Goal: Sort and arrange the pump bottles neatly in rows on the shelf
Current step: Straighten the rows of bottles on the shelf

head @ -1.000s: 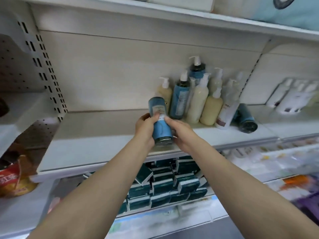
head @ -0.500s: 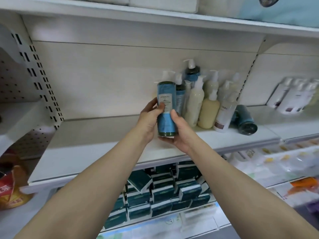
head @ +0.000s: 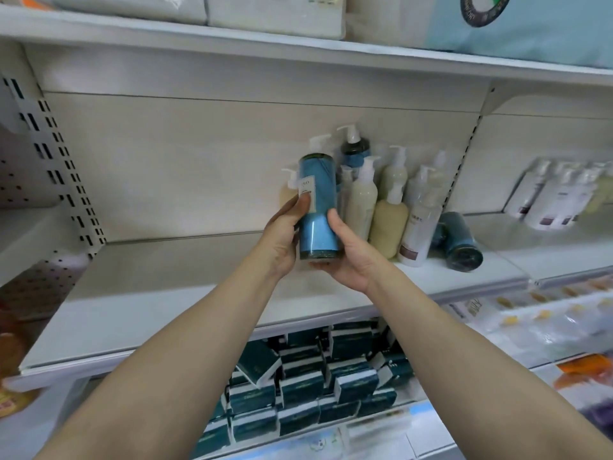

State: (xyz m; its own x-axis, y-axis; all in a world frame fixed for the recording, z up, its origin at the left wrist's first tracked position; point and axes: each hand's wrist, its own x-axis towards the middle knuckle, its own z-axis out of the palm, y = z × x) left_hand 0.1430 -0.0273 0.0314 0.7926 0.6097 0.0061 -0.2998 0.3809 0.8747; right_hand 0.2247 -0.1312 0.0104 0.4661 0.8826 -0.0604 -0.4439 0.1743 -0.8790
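Hands share one blue pump bottle (head: 317,207), held upright above the shelf (head: 166,293), just left of the standing bottle cluster (head: 381,194). Left hand (head: 285,234) curls round its side; right hand (head: 348,254) cradles base and lower side, nearer the cluster.

The shelf (head: 159,293) lies bare from 9 o'clock to its middle, open room for a hand right up to the back wall (head: 205,161). At 2 o'clock a tight cluster of pump bottles (head: 381,197) blocks the back, touching one another. Just beside them at 3 o'clock a dark teal bottle (head: 459,242) lies on its side. The upper shelf (head: 298,51) caps the space at 12 o'clock. Both hands hold a blue bottle (head: 318,210) upright just in front of the cluster's left end
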